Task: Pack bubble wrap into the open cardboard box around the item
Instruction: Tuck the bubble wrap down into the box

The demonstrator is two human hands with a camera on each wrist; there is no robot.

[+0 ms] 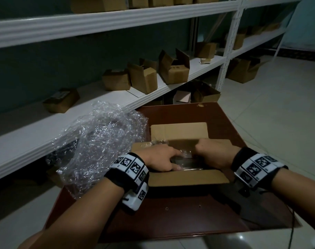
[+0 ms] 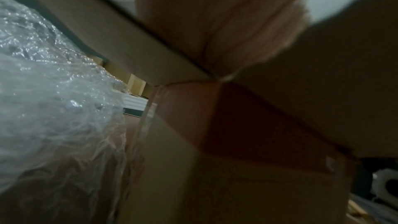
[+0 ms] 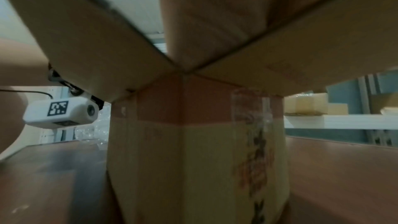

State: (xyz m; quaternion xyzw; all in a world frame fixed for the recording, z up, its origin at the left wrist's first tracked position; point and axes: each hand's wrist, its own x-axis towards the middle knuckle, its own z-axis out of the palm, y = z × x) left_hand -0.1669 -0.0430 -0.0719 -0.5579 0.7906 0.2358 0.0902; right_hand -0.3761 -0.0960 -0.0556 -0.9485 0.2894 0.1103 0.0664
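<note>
Both hands reach into the open cardboard box (image 1: 179,131) on the brown table (image 1: 171,216). The left hand (image 1: 157,161) presses extended fingers on bubble wrap (image 1: 184,153) over a dark item (image 1: 186,163); the right hand (image 1: 213,154) beside it has fingers curled down inside, grasp unclear. A loose bubble wrap heap (image 1: 101,141) lies left of the left hand

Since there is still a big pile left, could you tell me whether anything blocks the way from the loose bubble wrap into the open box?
Nothing visible does. The loose bubble wrap lies right beside the cardboard box, whose flaps are folded outward. Only the left hand and right hand occupy the opening, pressing wrap already inside.
</note>
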